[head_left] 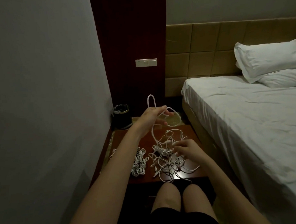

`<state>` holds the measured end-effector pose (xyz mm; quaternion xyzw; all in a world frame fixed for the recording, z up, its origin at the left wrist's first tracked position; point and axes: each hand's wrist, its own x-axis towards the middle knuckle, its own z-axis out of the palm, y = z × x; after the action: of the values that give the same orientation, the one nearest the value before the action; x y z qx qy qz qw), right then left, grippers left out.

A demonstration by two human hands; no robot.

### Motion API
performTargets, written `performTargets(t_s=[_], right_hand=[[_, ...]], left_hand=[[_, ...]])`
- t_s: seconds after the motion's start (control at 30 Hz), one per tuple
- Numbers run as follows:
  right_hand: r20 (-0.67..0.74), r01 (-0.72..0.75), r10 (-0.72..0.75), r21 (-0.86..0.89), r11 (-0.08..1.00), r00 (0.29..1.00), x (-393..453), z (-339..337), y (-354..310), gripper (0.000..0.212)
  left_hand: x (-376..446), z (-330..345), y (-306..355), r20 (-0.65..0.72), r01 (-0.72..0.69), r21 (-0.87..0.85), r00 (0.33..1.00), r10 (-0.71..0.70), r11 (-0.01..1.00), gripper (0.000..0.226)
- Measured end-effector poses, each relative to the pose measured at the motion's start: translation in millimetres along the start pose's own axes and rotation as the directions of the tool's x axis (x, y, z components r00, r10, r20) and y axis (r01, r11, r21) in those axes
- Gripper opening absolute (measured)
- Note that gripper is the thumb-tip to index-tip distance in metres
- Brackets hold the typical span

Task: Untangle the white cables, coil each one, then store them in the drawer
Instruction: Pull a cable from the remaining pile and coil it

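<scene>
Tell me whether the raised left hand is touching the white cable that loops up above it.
Touching. The head view shows the white cable passing through the left hand, fingers curled round it, with a loop standing above the hand and the rest trailing down to the tangle.

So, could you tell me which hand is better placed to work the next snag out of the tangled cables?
The right hand, I think: its fingers already rest on the tangled cables on the nightstand. The left hand is raised, gripping a lifted cable loop.
</scene>
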<state>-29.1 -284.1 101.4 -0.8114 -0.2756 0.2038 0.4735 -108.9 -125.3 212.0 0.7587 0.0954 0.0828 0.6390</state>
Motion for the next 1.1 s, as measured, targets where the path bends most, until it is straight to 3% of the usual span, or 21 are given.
performTargets(t_s=[0.13,0.2,0.33,0.37,0.43,0.5,0.57,0.67,0.73,0.77,0.83,0.9,0.97,1.03,1.1], right_hand=[[0.082,-0.157,0.166,-0.111,0.981,0.983,12.0,11.9,32.9,0.015],[0.043,-0.207,0.214,-0.128,0.970,0.976,17.6,18.7,48.1,0.019],[-0.079,-0.130,0.129,-0.002,0.992,0.988,32.2,12.3,37.6,0.028],[-0.042,-0.081,0.082,0.027,0.996,0.996,36.4,8.7,27.3,0.036],[0.192,0.011,-0.030,0.101,0.995,0.981,41.6,8.9,-1.4,0.058],[0.451,0.048,-0.080,0.083,0.995,0.889,49.0,24.5,-23.6,0.076],[0.509,0.108,-0.080,-0.026,0.994,0.857,56.2,48.2,-29.7,0.075],[0.379,0.114,-0.005,-0.267,0.957,0.925,69.9,70.3,-10.0,0.050],[0.268,0.103,0.026,-0.457,0.884,0.963,75.6,68.5,12.5,0.027],[0.175,0.042,0.039,-0.436,0.899,0.984,76.1,62.7,21.8,0.021],[-0.008,-0.112,0.112,-0.148,0.983,0.994,77.2,45.0,29.7,0.036],[-0.073,-0.134,0.142,0.098,0.986,0.987,79.8,24.2,26.3,0.036],[-0.018,-0.125,0.127,0.066,0.990,0.992,85.1,14.5,20.5,0.028],[0.048,-0.133,0.139,-0.113,0.985,0.989,92.4,20.0,31.2,0.022],[-0.004,-0.149,0.152,-0.233,0.961,0.988,95.8,29.3,48.1,0.019]], left_hand=[[6.4,-7.1,-5.6,-0.011,0.005,-0.095,1.000,-0.006,0.995,0.029],[11.3,-8.9,-11.5,-0.022,0.027,-0.096,0.999,-0.030,0.995,0.029],[24.3,-14.2,-20.7,-0.038,0.047,-0.051,0.998,-0.049,0.998,0.034],[28.3,-15.0,-21.1,-0.038,0.046,-0.068,0.998,-0.049,0.997,0.034],[35.7,-13.8,-17.3,-0.023,0.034,-0.188,0.999,-0.040,0.981,0.028],[42.3,-11.9,-9.2,-0.021,0.019,-0.332,0.999,-0.027,0.943,0.021],[48.1,-11.6,-1.2,-0.046,-0.015,-0.415,0.999,-0.005,0.910,0.020],[51.3,-22.4,10.3,-0.105,-0.107,-0.459,0.992,0.065,0.882,0.023],[52.3,-37.4,14.3,-0.166,-0.179,-0.386,0.978,0.123,0.905,0.024],[53.3,-45.8,12.7,-0.197,-0.203,-0.319,0.970,0.144,0.926,0.023],[56.0,-60.4,0.9,-0.229,-0.196,-0.181,0.961,0.152,0.964,0.023],[56.8,-65.9,-16.5,-0.236,-0.136,-0.123,0.966,0.104,0.983,0.023],[58.1,-61.1,-29.8,-0.239,-0.078,-0.121,0.970,0.047,0.990,0.025],[59.0,-52.8,-35.0,-0.210,-0.053,-0.142,0.977,0.022,0.988,0.025],[60.6,-48.4,-36.5,-0.174,-0.059,-0.139,0.984,0.034,0.989,0.026]])
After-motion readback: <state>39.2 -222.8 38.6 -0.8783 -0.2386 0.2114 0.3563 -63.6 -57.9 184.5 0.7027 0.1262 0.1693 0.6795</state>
